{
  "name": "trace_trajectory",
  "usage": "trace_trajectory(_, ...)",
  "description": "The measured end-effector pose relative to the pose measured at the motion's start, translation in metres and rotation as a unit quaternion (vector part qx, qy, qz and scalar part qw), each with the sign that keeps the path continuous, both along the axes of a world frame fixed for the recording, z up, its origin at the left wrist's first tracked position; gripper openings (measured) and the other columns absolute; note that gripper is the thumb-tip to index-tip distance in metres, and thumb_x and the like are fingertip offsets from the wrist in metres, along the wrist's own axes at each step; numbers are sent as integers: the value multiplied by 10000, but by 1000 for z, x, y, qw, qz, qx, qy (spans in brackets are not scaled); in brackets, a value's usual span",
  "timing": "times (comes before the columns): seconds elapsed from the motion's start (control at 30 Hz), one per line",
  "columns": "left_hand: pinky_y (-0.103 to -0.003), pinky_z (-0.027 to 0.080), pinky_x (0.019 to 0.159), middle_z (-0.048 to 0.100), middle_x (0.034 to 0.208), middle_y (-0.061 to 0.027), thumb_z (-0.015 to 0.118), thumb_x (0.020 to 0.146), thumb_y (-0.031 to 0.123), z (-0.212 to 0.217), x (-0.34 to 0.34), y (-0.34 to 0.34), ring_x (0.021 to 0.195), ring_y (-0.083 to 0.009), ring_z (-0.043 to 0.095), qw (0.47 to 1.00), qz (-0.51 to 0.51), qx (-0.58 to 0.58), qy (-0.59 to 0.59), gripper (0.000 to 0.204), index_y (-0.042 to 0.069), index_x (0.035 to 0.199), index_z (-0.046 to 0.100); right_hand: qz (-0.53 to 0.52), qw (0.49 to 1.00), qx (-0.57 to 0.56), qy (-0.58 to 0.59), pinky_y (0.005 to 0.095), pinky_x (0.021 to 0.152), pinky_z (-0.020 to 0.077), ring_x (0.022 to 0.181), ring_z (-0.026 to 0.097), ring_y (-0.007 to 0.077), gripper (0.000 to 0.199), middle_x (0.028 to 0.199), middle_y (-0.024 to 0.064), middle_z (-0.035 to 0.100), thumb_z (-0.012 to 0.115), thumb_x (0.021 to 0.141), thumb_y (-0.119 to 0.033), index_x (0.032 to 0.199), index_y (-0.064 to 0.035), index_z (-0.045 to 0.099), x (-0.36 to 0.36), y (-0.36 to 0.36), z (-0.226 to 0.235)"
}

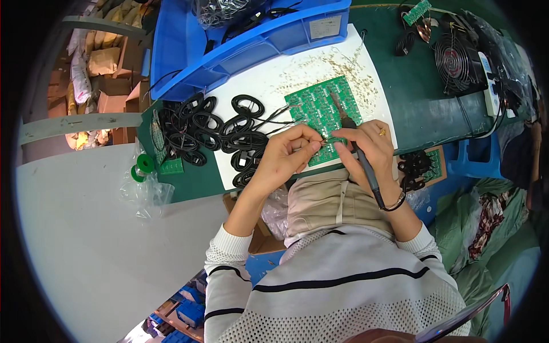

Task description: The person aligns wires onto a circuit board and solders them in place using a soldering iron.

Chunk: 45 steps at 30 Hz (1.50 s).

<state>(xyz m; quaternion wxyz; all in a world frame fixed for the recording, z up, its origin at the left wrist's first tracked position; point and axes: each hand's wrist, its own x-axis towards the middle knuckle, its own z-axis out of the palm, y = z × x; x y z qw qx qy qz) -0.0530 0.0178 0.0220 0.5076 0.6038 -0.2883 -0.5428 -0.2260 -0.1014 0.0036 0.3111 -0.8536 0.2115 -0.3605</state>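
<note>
A green circuit board panel [313, 103] lies on a white sheet in front of me, with several black cable ends reaching its left side. Over its near part, my left hand [286, 154] is closed in a pinch on a thin wire end [323, 142]. My right hand [370, 147] is closed around a soldering iron [365, 162], whose dark handle runs between thumb and fingers. Its metal tip points away from me, above the board. The right thumb and index finger are close to the pinched wire; whether they touch it I cannot tell.
Coiled black cables [243, 143] are heaped left of the board. A blue bin [257, 54] stands behind, and yellowish crumbs are scattered over the white sheet [374, 68]. A black fan [457, 63] and white power strip [490, 94] stand at the right; a green spool [145, 164] lies left.
</note>
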Motion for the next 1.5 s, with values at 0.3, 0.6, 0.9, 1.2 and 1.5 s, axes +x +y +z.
trace_trajectory(0.3, -198, 354, 527, 579, 794, 15, 656, 971, 43, 3, 3, 3, 624, -27, 460, 1000, -18, 5, 12, 75, -3, 1027, 637, 8, 1000, 18, -23, 363, 877, 415, 733, 596, 204, 173, 796, 15, 652, 804, 773, -80, 903, -103, 692, 10, 7, -10)
trace_trajectory(0.6, -222, 419, 624, 597, 836, 17, 706, 921, 49, -6, -11, 3, 704, -42, 493, 972, 22, -66, -224, 97, 11, 986, 646, 8, 999, 2, -32, 384, 889, 435, 744, 599, 217, 168, 810, 22, 656, 793, 768, -53, 882, -81, 673, 14, 7, -10)
trace_trajectory(0.9, -236, 420, 605, 601, 764, -1, 705, 902, 38, -4, -3, 2, 678, -52, 521, 982, 24, -4, -190, 80, -3, 943, 649, 9, 999, 2, -41, 378, 875, 445, 736, 598, 227, 199, 834, 54, 670, 757, 801, -16, 983, -70, 698, 8, 6, -13)
trace_trajectory(1.2, -347, 483, 640, 606, 851, -113, 670, 901, 47, 5, -12, 1, 713, -246, 594, 929, 29, -4, -369, 73, -9, 916, 626, -29, 940, 326, -90, 246, 851, 491, 905, 647, 130, 270, 1047, 143, 678, 653, 921, 3, 1173, 26, 557, -39, 12, -13)
trace_trajectory(1.5, -368, 410, 974, 562, 1222, -95, 718, 832, 39, 2, -22, 4, 1091, -273, 509, 897, -20, -57, -438, 82, 28, 895, 667, -32, 929, 352, -109, 263, 836, 501, 896, 678, 158, 191, 1067, 158, 622, 669, 852, -32, 1024, 27, 611, -69, 22, -13)
